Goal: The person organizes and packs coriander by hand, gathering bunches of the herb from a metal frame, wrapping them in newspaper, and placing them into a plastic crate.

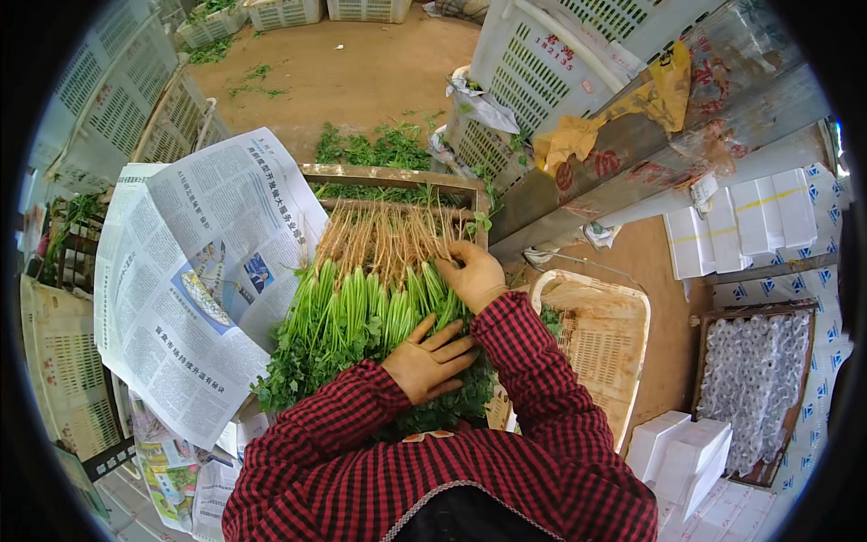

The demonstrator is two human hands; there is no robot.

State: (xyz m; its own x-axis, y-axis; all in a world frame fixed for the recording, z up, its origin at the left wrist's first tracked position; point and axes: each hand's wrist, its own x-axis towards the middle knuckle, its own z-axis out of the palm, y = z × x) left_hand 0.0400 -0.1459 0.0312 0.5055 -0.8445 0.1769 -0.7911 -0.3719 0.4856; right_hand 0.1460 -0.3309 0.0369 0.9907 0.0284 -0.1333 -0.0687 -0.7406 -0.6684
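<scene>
A wide layer of leafy greens [361,303], much like coriander, lies in front of me with pale brown roots pointing away and leaves toward my body. My left hand [432,361] rests on the leaves and lower stems, its fingers spread flat. At the right end of the row, my right hand [474,275] is curled round stems close to the roots, thumb and fingers bent in. Its fingertips are partly hidden among the plants. Under the roots shows a wooden frame [397,173]. Newspaper sheets [203,271] lie to the left, touching the greens.
Beside my right arm stands a stained white plastic basket [623,361]. Stacked crates [515,81] and a metal beam [632,149] are at the far right. White boxes [677,461] and a tray of clear plastic items [754,388] lie right. Loose greens [379,144] litter the brown floor.
</scene>
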